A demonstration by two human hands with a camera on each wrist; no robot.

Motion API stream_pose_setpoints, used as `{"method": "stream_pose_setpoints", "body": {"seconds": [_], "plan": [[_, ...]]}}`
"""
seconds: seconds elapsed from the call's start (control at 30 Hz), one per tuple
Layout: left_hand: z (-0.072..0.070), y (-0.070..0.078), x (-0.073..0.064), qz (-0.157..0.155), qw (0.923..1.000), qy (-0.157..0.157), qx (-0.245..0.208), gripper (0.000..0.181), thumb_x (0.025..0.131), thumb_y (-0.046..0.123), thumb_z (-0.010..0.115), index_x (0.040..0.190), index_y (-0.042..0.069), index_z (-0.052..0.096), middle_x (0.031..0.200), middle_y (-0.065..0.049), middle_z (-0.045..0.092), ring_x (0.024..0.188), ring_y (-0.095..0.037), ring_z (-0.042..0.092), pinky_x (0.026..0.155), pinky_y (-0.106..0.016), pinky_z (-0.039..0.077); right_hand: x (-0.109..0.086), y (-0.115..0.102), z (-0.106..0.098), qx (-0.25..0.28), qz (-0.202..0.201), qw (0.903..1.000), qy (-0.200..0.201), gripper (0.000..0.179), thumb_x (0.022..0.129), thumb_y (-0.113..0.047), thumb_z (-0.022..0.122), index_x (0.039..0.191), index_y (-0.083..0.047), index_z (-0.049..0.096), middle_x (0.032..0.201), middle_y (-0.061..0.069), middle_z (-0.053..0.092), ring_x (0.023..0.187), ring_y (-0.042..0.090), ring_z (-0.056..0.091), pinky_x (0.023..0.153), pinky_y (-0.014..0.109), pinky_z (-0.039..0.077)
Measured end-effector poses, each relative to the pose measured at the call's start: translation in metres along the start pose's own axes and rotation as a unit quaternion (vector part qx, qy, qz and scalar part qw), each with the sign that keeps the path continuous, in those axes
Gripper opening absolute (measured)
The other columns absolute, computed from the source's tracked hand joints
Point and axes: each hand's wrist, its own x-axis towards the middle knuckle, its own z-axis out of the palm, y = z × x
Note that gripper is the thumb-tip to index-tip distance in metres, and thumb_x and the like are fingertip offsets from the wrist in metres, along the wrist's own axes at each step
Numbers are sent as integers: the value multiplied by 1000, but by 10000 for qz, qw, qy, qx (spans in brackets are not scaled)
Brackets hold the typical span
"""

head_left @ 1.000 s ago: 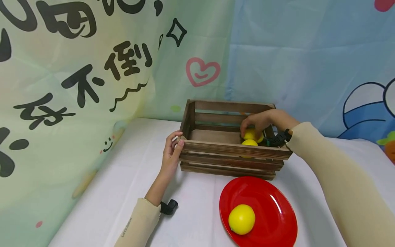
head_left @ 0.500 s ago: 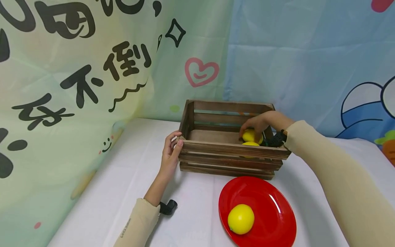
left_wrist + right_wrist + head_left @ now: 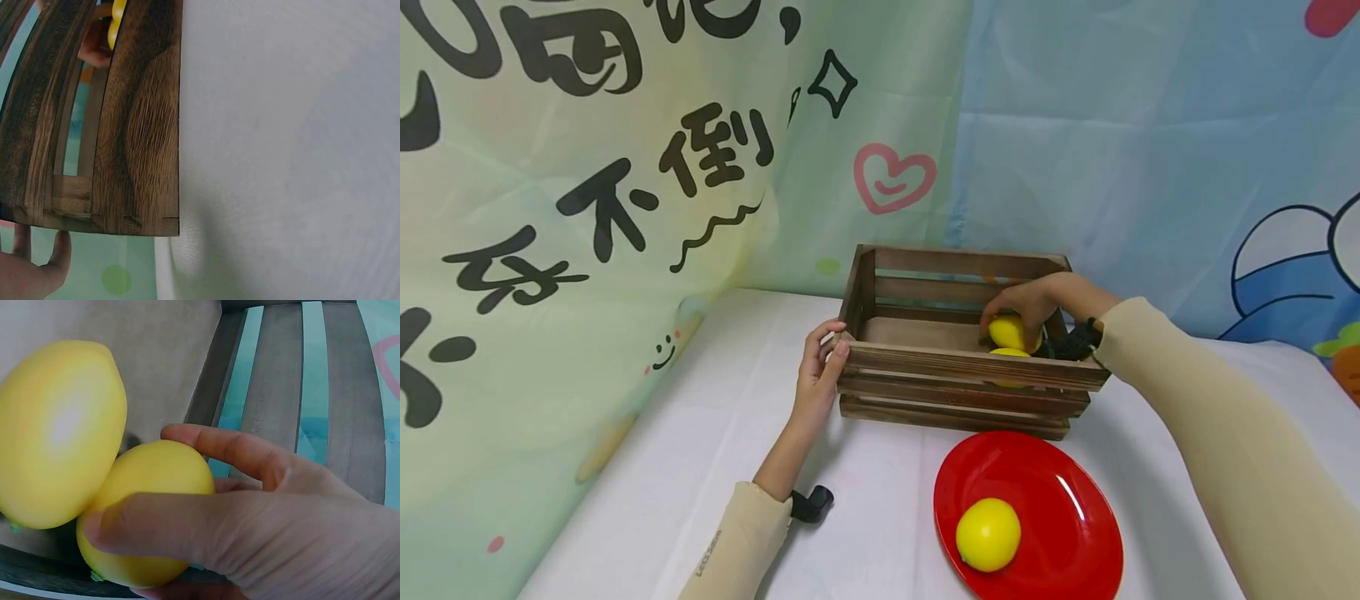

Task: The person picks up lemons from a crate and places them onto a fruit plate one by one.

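Observation:
Inside a slatted wooden crate, my right hand grips a yellow lemon. The right wrist view has the thumb across that lemon and the fingers round its far side. A second lemon lies against it, partly hidden in the head view by the crate's front slats. At the crate's left front corner, my left hand holds the edge, thumb at the front and fingers at the side. Another lemon sits on a red plate in front of the crate.
A white cloth covers the table under the crate and plate. Behind stands a printed fabric backdrop, close to the crate's rear side. A black camera mount sticks out from the left wrist.
The right hand has shifted only slightly over the lemon in the crate. The left hand, crate and plate stay put; the head view moves a little.

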Motion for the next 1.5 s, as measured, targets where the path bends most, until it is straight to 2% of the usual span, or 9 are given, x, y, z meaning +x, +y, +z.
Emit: {"method": "stream_pose_setpoints", "body": {"seconds": [0.17,0.3,0.5,0.73,0.9,1.0,1.2,1.27,1.5], "plan": [[-1,1,1,-2,10000,51,52,33,102,10,45,134,2,40,137,-15,46,120,-9,48,96,-22,38,1,-3,-2,310,-33,9995,-13,65,77,-7,81,135,-13,53,132,13,42,112,35,38,86,46,44],[-2,1,1,37,10000,40,41,33,102,9,44,134,1,40,137,-11,45,119,-7,48,96,-22,38,2,-4,-2,779,-344,9964,15,66,76,-2,76,136,-10,49,136,17,35,106,33,39,81,41,44],[0,0,2,105,9999,-1,1,35,103,15,47,133,1,39,137,-17,44,118,-5,48,96,-22,38,1,-1,-1,1275,-657,9896,58,75,78,-2,71,147,-8,40,133,15,40,98,26,42,78,36,44],[3,-1,2,108,9999,-12,69,33,102,10,46,133,1,40,134,-6,46,117,-5,49,94,-22,39,-3,-1,2,1608,-848,9831,217,78,82,-7,66,152,-13,33,136,15,40,98,26,45,79,37,45],[4,0,3,94,9999,-14,47,33,101,6,45,133,0,40,134,-16,46,115,-5,49,92,-22,39,-8,-2,3,1638,-1139,9764,832,64,83,-7,65,144,-9,44,132,17,42,96,25,45,76,37,45],[4,-1,3,70,9999,-5,72,33,101,6,45,133,0,40,136,-23,43,116,-5,49,92,-22,39,-9,-5,2,1675,-1201,9708,1225,55,85,-9,67,137,-7,49,123,17,46,85,25,50,68,36,48],[1,-1,4,34,9998,53,164,33,102,10,45,134,2,41,143,-15,39,121,-9,46,97,-24,37,-11,-16,2,1875,-1106,9579,1870,46,88,-13,70,130,-7,54,107,15,50,69,22,50,53,31,47],[1,-1,3,21,9998,53,181,33,102,11,45,134,2,41,143,-14,40,122,-10,46,97,-24,37,-11,-18,2,1849,-1218,9523,2100,44,89,-13,69,129,-5,54,108,16,50,68,21,50,52,31,47],[1,1,4,35,9998,27,186,35,102,14,46,134,3,41,141,-14,42,121,-11,47,97,-26,39,-12,-28,-8,1586,-1623,9284,2942,43,89,-9,68,129,-1,55,121,18,53,83,27,48,67,36,47]]}}
